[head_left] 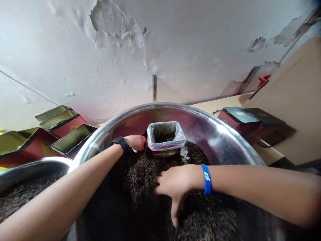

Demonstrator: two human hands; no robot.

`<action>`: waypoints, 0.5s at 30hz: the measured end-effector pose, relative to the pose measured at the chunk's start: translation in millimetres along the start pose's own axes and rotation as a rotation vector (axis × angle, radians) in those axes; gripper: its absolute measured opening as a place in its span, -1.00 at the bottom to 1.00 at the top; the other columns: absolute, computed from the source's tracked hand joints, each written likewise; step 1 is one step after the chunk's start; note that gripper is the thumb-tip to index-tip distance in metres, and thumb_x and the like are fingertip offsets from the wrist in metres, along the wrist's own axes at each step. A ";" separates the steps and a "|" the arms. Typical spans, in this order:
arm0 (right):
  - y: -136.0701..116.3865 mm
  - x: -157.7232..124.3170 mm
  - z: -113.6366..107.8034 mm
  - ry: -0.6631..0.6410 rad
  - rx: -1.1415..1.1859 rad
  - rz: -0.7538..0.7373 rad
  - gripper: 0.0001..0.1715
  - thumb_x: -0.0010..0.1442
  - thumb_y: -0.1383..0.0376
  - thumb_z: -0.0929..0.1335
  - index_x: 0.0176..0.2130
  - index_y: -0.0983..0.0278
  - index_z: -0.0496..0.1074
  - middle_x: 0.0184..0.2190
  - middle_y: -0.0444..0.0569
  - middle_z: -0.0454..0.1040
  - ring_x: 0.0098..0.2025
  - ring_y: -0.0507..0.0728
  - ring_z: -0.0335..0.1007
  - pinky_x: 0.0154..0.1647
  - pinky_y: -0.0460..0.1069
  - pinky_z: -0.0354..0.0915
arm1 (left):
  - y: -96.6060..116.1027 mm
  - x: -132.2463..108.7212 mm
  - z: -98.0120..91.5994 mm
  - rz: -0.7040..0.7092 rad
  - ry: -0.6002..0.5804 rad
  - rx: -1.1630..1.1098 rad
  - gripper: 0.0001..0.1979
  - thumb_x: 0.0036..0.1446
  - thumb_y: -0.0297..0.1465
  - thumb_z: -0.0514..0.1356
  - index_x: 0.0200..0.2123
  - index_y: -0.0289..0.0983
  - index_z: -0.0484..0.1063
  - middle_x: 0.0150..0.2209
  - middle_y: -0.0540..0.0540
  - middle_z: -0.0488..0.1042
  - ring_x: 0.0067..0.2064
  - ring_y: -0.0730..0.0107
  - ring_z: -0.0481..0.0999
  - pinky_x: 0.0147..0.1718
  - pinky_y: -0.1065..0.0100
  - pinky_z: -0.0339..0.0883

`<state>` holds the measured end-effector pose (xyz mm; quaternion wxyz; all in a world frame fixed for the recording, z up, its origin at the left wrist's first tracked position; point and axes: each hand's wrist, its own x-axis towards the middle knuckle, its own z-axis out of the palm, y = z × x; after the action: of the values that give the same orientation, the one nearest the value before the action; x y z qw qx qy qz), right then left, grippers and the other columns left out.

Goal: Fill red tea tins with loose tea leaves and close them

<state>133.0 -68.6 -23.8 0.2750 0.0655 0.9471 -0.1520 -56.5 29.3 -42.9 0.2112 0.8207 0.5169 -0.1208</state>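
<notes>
Plastic-lined tin (166,146) sits in dark leaves (142,177), mouth up, long axis crosswise.
Right hand (177,179) spreads wide on leaves; left hand's (135,142) grip unclear.

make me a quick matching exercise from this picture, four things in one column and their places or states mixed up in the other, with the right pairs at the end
Things
1. left hand
2. container
3. blue wristband
4. right hand

Places or states
A. marked with a white logo
B. at the dark loose material, nearer the camera than the container
C. close by the container's left side
D. open at the top, with clear plastic folded over its rim

Right pairs: 1-C, 2-D, 3-A, 4-B
</notes>
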 end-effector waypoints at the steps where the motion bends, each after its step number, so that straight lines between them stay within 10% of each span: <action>1: 1.7 3.8 4.7 -0.052 0.006 -0.009 0.05 -0.32 -0.24 0.41 0.05 0.28 0.36 -0.06 0.20 0.38 -0.09 0.36 0.33 -0.35 0.05 0.23 | -2.5 -3.4 -7.3 -0.041 0.034 0.023 -0.78 -0.08 -0.50 0.09 -0.33 -0.38 0.46 -0.47 -0.16 0.51 -0.52 0.39 0.41 -0.59 0.46 0.22; 9: -6.3 14.8 17.5 -0.120 -0.015 -0.033 0.21 -0.55 -0.20 0.48 0.07 0.26 0.34 -0.06 0.21 0.39 -0.24 0.32 0.39 -0.51 0.00 0.18 | -2.2 -31.0 -47.1 -0.035 0.318 -0.030 -0.74 0.02 -0.42 0.00 -0.28 -0.32 0.43 -0.37 -0.14 0.53 -0.44 0.36 0.44 -0.49 0.40 0.23; 15: -15.2 16.5 21.1 -0.204 0.015 -0.020 -0.38 -0.31 -0.04 0.51 -0.33 0.33 0.48 -0.47 0.02 0.48 -0.54 0.10 0.33 -0.57 -0.04 0.17 | 24.8 -37.3 -50.7 0.054 0.688 -0.048 -0.76 0.10 -0.42 0.03 -0.18 -0.24 0.41 -0.19 -0.11 0.52 -0.16 0.29 0.45 -0.18 0.33 0.30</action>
<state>126.6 -89.1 -45.8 0.3682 0.0422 0.9135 -0.1678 -51.5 14.1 22.9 0.0471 0.8216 0.5385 0.1809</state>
